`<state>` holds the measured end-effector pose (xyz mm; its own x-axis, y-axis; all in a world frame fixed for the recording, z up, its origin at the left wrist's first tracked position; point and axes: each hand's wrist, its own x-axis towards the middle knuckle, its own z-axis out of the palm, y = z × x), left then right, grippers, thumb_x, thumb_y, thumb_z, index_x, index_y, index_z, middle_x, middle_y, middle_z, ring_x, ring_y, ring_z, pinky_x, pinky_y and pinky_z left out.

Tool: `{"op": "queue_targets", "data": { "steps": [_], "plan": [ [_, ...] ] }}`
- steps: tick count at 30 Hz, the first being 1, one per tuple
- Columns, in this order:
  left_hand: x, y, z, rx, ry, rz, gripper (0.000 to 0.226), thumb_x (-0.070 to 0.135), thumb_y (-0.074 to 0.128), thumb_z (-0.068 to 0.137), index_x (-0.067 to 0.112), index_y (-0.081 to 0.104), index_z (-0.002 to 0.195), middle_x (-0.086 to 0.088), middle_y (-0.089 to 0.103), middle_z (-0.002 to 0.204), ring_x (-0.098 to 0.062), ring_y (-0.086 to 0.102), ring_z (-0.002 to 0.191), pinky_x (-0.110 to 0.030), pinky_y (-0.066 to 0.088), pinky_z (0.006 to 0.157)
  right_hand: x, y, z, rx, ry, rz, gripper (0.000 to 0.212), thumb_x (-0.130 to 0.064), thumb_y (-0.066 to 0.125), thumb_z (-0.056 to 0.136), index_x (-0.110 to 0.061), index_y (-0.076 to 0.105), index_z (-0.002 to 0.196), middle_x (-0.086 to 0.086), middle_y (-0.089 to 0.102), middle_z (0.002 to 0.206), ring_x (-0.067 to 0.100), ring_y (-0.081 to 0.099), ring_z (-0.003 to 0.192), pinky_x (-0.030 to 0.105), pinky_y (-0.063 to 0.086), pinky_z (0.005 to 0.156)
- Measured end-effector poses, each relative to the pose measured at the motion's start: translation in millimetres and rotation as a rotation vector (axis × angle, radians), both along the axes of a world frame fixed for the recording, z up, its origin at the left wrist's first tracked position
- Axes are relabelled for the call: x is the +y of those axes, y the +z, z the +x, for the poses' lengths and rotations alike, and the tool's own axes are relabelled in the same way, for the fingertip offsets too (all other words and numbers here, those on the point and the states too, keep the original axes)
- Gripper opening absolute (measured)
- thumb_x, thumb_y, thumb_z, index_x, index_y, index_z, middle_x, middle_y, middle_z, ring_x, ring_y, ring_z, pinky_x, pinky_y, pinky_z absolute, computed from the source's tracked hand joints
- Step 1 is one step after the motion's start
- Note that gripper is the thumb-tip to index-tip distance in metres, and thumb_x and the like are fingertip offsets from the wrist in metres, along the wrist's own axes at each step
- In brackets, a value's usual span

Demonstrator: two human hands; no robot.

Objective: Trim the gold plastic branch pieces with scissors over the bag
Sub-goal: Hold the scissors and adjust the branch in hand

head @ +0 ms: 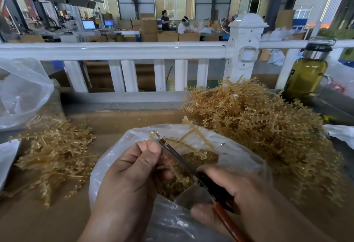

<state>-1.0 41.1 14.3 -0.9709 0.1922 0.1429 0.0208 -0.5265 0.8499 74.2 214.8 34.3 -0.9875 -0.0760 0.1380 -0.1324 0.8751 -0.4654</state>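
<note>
My left hand [130, 173] pinches a gold plastic branch piece [193, 136] over the clear plastic bag [237, 157], which holds gold trimmings. My right hand [247, 201] grips the scissors [183, 163] by their brown handles; the blades point up and left, their tips at the branch just beyond my left fingertips. A large tangled heap of gold branches [264, 123] lies to the right of the bag. A flatter pile of gold pieces [55, 153] lies to the left.
A brown cardboard surface [115, 121] carries everything. Another clear bag [21, 90] stands at far left. A bottle of yellow-green liquid [306, 73] stands at back right by a white railing [118, 50]. People work among boxes far behind.
</note>
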Motion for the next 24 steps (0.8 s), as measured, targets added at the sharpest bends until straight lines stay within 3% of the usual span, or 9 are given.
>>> {"op": "queue_targets", "data": {
  "steps": [2,3,5,8,12,17,19,24],
  "plan": [
    [0.5,-0.4,2.3,0.027,0.005,-0.008,0.009,0.015,0.076,0.079,0.012,0.07,0.072,-0.012,0.064,0.078,-0.017,0.059,0.064,-0.024,0.051,0.053,1.3,0.5,2.5,-0.026,0.056,-0.079,0.059,-0.092,0.042,0.063,-0.065,0.043,0.115,-0.049,0.048,0.111,-0.034,0.041,0.098,0.002,0.033,0.087],
    [0.4,-1.2,3.4,0.037,0.004,-0.007,0.011,0.019,0.069,0.081,0.013,0.07,0.073,-0.013,0.064,0.079,-0.018,0.059,0.065,-0.024,0.051,0.055,0.8,1.1,4.6,-0.051,0.062,-0.109,0.06,-0.092,0.043,0.062,-0.064,0.043,0.115,-0.04,0.055,0.111,-0.025,0.051,0.096,0.008,0.041,0.084],
    [-0.1,-3.3,3.8,0.044,0.006,-0.003,0.014,0.02,0.061,0.084,0.013,0.069,0.076,-0.013,0.065,0.082,-0.018,0.06,0.068,-0.025,0.051,0.058,-0.5,-0.9,5.3,-0.057,0.057,-0.119,0.059,-0.094,0.041,0.059,-0.066,0.041,0.111,-0.035,0.057,0.112,-0.018,0.057,0.094,0.014,0.049,0.081],
    [0.3,-4.6,3.2,0.062,0.009,0.001,0.008,0.012,0.069,0.086,0.008,0.066,0.08,-0.015,0.065,0.082,-0.019,0.059,0.068,-0.026,0.05,0.057,-0.9,-1.2,6.3,-0.018,0.053,-0.103,0.059,-0.099,0.035,0.058,-0.069,0.038,0.109,-0.037,0.052,0.114,-0.019,0.054,0.096,0.015,0.05,0.077],
    [2.7,-4.9,3.2,0.097,0.019,0.017,0.017,0.016,0.059,0.085,0.015,0.066,0.069,-0.011,0.064,0.076,-0.017,0.059,0.066,-0.026,0.05,0.058,-0.2,-2.1,6.1,0.025,0.06,-0.094,0.07,-0.099,0.033,0.061,-0.063,0.038,0.121,-0.036,0.053,0.112,-0.017,0.056,0.095,0.014,0.05,0.072],
    [5.3,-4.3,7.1,0.141,0.031,-0.02,0.018,0.022,0.062,0.083,0.02,0.068,0.066,-0.007,0.066,0.074,-0.017,0.06,0.066,-0.026,0.05,0.059,0.1,-0.9,6.7,0.044,0.068,-0.113,0.058,-0.087,0.044,0.07,-0.054,0.048,0.118,-0.028,0.061,0.101,-0.01,0.062,0.086,0.015,0.05,0.065],
    [6.0,-4.7,8.9,0.149,0.031,-0.024,0.015,0.024,0.066,0.08,0.021,0.069,0.066,-0.007,0.067,0.074,-0.017,0.061,0.067,-0.026,0.051,0.06,0.7,-0.9,7.1,0.057,0.07,-0.117,0.053,-0.082,0.046,0.074,-0.049,0.052,0.115,-0.025,0.061,0.098,-0.008,0.062,0.084,0.016,0.05,0.069],
    [7.0,-7.1,10.4,0.144,0.048,-0.016,0.014,0.032,0.072,0.071,0.018,0.07,0.072,-0.01,0.069,0.078,-0.019,0.062,0.068,-0.026,0.053,0.061,0.4,-1.9,7.5,0.075,0.055,-0.105,0.05,-0.08,0.046,0.075,-0.05,0.051,0.115,-0.025,0.06,0.096,-0.004,0.061,0.084,0.013,0.045,0.065]
  ]
}}
